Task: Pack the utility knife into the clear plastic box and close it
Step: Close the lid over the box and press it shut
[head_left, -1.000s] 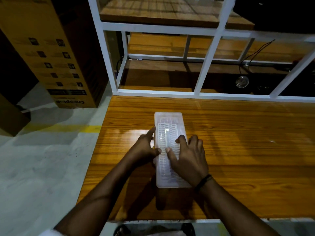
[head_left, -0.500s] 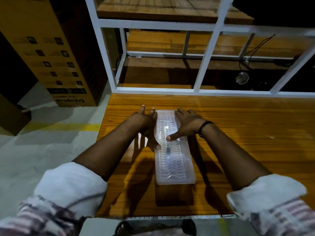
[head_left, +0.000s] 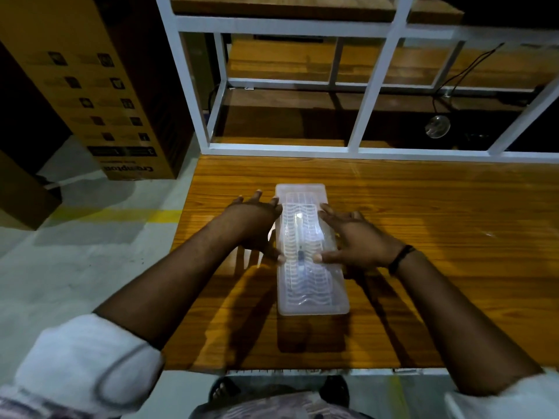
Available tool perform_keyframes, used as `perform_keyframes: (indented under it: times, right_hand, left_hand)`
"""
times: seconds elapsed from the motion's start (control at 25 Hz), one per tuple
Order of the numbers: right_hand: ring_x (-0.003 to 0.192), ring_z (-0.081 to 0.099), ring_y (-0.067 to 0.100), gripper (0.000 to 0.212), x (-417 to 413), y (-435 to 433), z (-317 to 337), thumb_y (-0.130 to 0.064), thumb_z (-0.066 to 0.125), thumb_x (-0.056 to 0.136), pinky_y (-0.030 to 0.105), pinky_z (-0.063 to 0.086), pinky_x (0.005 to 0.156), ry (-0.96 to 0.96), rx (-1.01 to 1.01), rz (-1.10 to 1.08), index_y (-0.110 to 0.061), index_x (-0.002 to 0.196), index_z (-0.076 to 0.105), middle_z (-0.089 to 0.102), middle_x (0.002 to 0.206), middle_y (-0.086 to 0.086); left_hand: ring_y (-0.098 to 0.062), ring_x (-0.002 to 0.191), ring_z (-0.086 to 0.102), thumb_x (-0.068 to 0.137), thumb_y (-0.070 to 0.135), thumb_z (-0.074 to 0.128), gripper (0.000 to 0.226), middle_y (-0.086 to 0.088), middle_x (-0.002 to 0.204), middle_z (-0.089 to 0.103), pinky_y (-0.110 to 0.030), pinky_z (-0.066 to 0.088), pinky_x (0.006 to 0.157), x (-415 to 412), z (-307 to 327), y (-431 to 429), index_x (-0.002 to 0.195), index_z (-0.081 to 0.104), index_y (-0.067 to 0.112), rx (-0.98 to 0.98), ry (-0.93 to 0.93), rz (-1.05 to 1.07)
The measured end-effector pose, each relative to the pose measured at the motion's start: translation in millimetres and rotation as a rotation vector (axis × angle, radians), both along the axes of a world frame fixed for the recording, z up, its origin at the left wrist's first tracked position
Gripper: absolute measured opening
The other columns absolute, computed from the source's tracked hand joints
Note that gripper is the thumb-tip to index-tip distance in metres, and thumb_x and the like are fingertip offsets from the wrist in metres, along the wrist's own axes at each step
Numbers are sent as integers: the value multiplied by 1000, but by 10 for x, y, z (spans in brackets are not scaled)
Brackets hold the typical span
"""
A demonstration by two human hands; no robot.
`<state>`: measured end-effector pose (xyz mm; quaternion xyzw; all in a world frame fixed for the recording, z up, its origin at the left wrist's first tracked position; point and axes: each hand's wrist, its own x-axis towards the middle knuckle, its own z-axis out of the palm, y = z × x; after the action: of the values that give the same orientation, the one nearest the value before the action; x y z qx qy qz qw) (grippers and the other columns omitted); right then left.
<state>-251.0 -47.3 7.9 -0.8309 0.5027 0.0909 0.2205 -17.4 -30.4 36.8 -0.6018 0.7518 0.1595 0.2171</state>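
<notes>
A long clear plastic box [head_left: 311, 285] lies lengthwise on the wooden table [head_left: 423, 222], lid down on top. Through the ribbed lid I make out the utility knife [head_left: 300, 237] as a pale strip with a small dark part. My left hand [head_left: 257, 225] rests against the box's left side, fingers spread, thumb tip touching the lid edge. My right hand [head_left: 357, 237] lies on the right side, fingers spread along the rim and thumb pressed on the lid. Neither hand grips anything.
A white metal shelf frame [head_left: 375, 86] rises along the table's far edge, with a cable and a round lens-like object [head_left: 437, 126] behind it. A tall cardboard carton [head_left: 99, 95] stands on the floor at the left. The table's near edge is by my feet.
Both hands moved from the box's near middle to its far half, then the right hand slid back a little along the right rim. The box stays in place.
</notes>
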Motion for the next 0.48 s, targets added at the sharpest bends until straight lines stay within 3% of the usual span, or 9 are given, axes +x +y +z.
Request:
perform_keyframes:
  times: [0.12,0.24,0.32,0.48]
  right_hand:
    - [154,-12,31,144,-187,-73,69,-89,68,49,55,5,125,55,235,127,-43,153,-20,-30,161,-22]
    - [154,-14,29,156,-159,-73,65,-98,62,33,56,8,125,88,235,144,-44,151,-26,-37,156,-24]
    - [154,-12,29,157,-130,-62,65,-95,65,34,57,10,124,89,207,126,-42,152,-23,-35,157,-25]
    - [153,-3,24,144,-128,25,108,-78,78,51,53,11,124,75,74,134,-34,159,-8,-19,165,-18]
  left_hand:
    - [-32,155,-27,58,76,81,157,0,168,-31,-59,-5,128,14,-39,40,159,-25,20,118,-73,-21]
    - [-32,153,-32,57,77,81,160,-2,165,-36,-58,-7,128,-41,-37,62,157,-29,18,124,-82,-21]
    - [-34,152,-32,57,73,84,161,-5,165,-37,-58,-7,128,-69,-33,55,156,-29,15,118,-86,-19]
    - [-36,153,-30,58,64,89,161,-10,166,-33,-58,-7,128,-139,2,67,158,-24,9,112,-75,1]
